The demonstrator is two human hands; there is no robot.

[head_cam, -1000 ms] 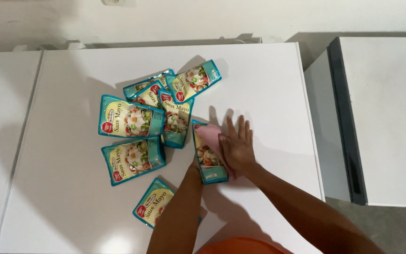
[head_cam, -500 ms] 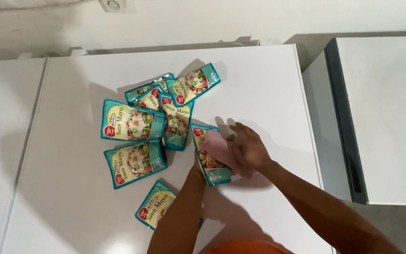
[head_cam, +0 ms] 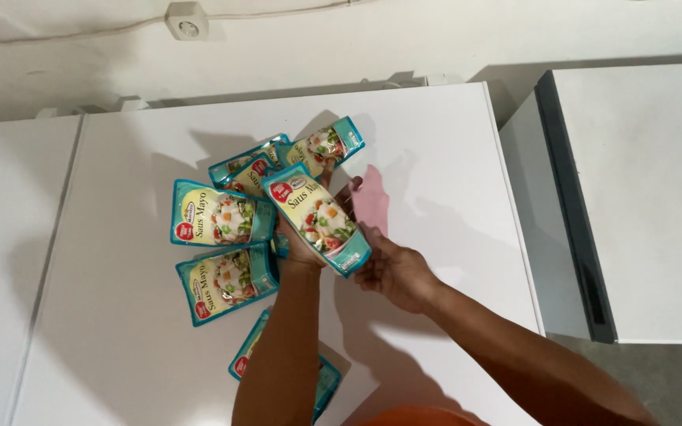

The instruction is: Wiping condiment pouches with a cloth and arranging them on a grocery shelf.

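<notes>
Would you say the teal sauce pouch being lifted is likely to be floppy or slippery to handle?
The pouch looks soft-sided, so it probably bends somewhat. Its glossy film may be slick, and both the left hand and right hand support it. Lying flat, it seems unlikely to roll.

Both hands [head_cam: 357, 256] have lifted one teal pouch [head_cam: 317, 217] (formerly flat) off the table.

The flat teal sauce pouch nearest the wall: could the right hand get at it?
Probably yes. The flat teal sauce pouch lies uncovered atop the pile, though the right hand is busy holding another pouch.
</notes>
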